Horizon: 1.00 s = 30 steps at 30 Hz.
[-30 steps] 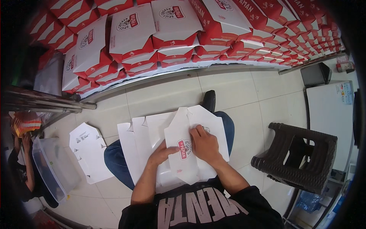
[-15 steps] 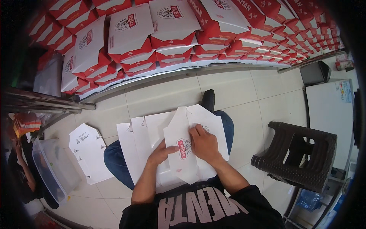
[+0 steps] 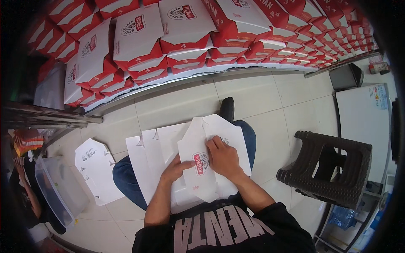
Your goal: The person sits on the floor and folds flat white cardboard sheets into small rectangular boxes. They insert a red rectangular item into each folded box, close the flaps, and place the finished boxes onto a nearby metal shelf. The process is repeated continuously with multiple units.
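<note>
A white cardboard box blank (image 3: pixel 164 141) lies unfolded across my lap, with score lines and small slits showing. One printed panel with a red-and-black logo is folded up over its middle. At the left edge of that panel, my left hand (image 3: pixel 172 170) grips the card, thumb on top and the other fingers hidden beneath. My right hand (image 3: pixel 224 159) is closed at the panel's right side, fingers curled against the card and part of another printed logo beside them. Its fingertips are partly hidden.
Another flat box blank (image 3: pixel 96 168) lies on the tiled floor to my left, near a clear plastic bin (image 3: pixel 63 192). Stacked red-and-white boxes (image 3: pixel 139 36) fill the shelf ahead. A dark plastic stool (image 3: pixel 327 166) stands right. Another person's arm (image 3: pixel 26 185) shows far left.
The whole scene has shifted slightly in the picture as the view moved. Both hands keep nearly the same place on the folded panel.
</note>
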Motion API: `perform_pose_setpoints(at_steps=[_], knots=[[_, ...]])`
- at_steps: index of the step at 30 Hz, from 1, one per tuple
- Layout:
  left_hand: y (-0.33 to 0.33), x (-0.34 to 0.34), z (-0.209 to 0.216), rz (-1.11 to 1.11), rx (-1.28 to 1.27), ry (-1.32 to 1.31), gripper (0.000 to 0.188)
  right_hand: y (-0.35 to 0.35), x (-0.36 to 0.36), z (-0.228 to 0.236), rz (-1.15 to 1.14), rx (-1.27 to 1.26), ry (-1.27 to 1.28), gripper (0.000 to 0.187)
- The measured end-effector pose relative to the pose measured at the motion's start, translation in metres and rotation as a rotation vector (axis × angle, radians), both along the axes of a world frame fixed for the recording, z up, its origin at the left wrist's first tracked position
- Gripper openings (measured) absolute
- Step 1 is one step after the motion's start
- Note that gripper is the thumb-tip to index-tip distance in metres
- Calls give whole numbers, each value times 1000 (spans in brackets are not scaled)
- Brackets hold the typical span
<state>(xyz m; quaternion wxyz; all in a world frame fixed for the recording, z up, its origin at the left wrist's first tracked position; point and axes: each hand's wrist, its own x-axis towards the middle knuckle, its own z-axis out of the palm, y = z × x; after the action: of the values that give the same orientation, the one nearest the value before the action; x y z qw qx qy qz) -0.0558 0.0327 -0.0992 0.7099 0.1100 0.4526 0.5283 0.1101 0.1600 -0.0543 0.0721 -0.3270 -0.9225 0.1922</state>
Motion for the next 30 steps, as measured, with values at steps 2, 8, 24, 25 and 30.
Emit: perform_pose_setpoints(at_steps=[2,8,24,25,30], knots=[[1,0,1,0,-20,1,58,1,1,3,12,-13,-49,30],[0,-1,-1,1,-110,4,79,0,0,3,18,-26,-71,33],[-1,0,-6,6,-86,14,80,0,0,2,18,-13,-67,30],[0,-1,-5,-3,-88,17,80,0,0,2,22,-13,-65,30],[1,0,2,11,-76,7,82,0,0,3,21,-14,-67,29]])
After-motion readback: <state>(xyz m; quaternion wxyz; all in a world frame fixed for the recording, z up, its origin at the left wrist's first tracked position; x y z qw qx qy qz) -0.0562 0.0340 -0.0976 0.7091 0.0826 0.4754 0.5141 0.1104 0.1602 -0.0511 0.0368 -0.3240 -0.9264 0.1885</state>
